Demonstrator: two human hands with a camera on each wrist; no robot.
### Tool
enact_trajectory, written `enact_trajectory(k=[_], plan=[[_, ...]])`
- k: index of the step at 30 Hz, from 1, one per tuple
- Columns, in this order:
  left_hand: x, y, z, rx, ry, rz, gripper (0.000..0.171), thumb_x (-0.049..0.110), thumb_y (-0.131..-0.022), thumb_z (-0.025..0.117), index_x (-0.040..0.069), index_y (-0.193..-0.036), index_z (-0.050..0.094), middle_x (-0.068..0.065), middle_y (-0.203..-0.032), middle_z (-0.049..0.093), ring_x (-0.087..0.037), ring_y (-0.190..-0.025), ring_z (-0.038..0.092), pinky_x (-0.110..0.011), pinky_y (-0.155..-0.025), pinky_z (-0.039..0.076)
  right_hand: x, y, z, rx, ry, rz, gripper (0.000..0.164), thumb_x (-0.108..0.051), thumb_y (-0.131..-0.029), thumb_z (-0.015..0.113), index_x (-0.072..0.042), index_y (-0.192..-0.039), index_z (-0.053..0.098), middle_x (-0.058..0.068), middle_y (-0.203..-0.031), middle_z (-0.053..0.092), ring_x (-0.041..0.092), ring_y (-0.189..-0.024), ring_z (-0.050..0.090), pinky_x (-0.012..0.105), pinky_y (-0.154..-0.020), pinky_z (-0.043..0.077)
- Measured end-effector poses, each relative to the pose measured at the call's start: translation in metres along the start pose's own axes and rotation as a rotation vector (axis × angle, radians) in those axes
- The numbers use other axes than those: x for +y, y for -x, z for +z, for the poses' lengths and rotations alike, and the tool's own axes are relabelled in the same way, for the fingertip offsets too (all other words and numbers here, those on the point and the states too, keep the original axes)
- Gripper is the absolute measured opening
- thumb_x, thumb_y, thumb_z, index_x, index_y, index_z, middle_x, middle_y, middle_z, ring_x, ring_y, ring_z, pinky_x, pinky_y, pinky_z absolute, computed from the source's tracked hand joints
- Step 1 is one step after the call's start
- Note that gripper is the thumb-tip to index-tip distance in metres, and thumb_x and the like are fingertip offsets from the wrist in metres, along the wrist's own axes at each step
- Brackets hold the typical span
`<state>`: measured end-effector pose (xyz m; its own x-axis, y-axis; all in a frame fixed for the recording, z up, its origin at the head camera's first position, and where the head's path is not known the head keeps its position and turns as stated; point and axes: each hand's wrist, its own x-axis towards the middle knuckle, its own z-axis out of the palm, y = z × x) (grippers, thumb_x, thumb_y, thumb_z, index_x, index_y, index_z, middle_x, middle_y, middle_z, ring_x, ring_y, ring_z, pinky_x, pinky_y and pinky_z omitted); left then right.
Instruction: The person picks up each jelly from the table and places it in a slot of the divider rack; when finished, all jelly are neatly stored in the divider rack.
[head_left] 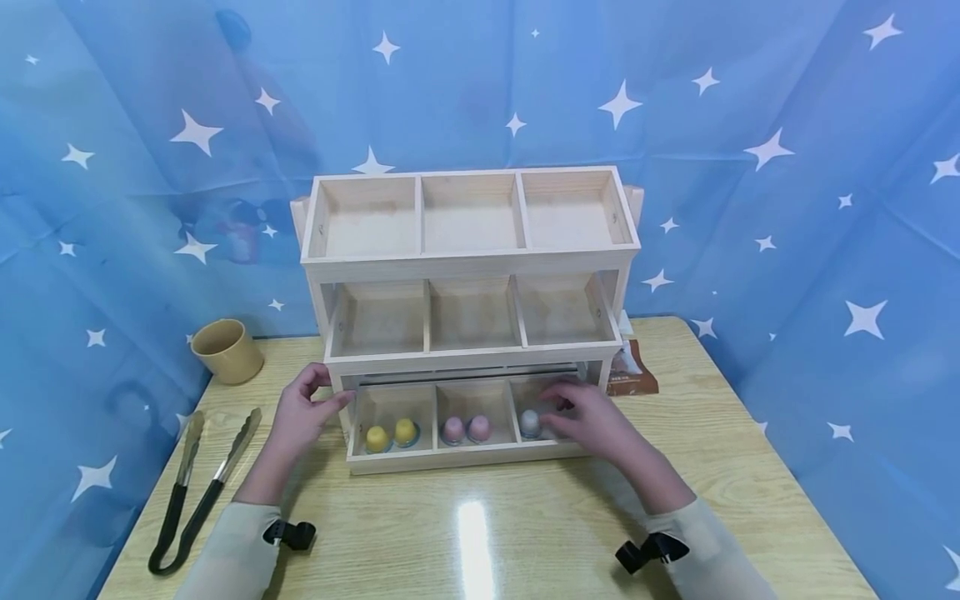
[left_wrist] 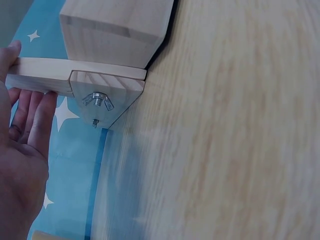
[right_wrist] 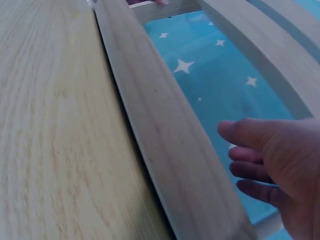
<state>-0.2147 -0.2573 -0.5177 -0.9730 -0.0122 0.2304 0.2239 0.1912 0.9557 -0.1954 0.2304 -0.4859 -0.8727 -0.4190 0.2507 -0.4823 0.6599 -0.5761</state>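
Note:
A three-tier wooden rack (head_left: 471, 262) stands on the table, each tier split into three compartments. My left hand (head_left: 300, 412) grips the rack's left side post, the thumb on one face and the fingers on the other, as the left wrist view shows (left_wrist: 27, 140). In the bottom tier sit two yellow capsules (head_left: 406, 432) at left and two pink capsules (head_left: 478, 429) in the middle. One pale capsule (head_left: 529, 423) sits in the right compartment. My right hand (head_left: 588, 417) hovers over that compartment beside it, fingers loosely bent and apart from the thumb; nothing shows between them.
Black-handled tongs (head_left: 197, 504) lie at the table's left, below a tan cup (head_left: 227, 352). A brown-and-white packet (head_left: 632, 371) lies behind the rack's right side. The starry blue cloth (head_left: 750, 167) hangs close behind and around the table (head_left: 540, 533).

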Motion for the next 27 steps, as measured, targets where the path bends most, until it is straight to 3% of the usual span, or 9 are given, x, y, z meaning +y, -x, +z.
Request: enact_trajectory(k=[8, 13, 27], plan=[[0.001, 0.001, 0.0, -0.007, -0.001, -0.006, 0.036, 0.002, -0.098, 0.084, -0.007, -0.125, 0.064, -0.031, -0.119, 0.066, -0.018, -0.11, 0.068, -0.024, -0.082, 0.065, 0.004, 0.025, -0.018, 0.096, 0.047, -0.005, 0.027, -0.014, -0.093, 0.092, -0.008, -0.116, 0.08, 0.005, -0.107, 0.074, 0.021, -0.094, 0.07, 0.042, -0.08, 0.063], [0.001, 0.002, -0.001, -0.005, -0.002, -0.008, 0.036, 0.002, -0.098, 0.084, -0.008, -0.125, 0.063, -0.029, -0.118, 0.067, -0.02, -0.111, 0.068, -0.025, -0.082, 0.065, 0.01, 0.04, -0.029, 0.15, 0.075, -0.029, 0.028, -0.009, -0.09, 0.093, -0.012, -0.114, 0.079, 0.004, -0.106, 0.072, 0.021, -0.091, 0.069, 0.046, -0.076, 0.064], [0.002, 0.002, -0.002, -0.017, -0.01, -0.039, 0.038, 0.005, -0.099, 0.085, -0.006, -0.127, 0.062, -0.03, -0.123, 0.065, -0.016, -0.11, 0.069, -0.025, -0.084, 0.065, 0.032, 0.081, -0.055, 0.173, 0.132, 0.093, 0.029, -0.008, -0.093, 0.09, -0.009, -0.118, 0.077, 0.0, -0.11, 0.072, 0.025, -0.094, 0.069, 0.041, -0.077, 0.062]])
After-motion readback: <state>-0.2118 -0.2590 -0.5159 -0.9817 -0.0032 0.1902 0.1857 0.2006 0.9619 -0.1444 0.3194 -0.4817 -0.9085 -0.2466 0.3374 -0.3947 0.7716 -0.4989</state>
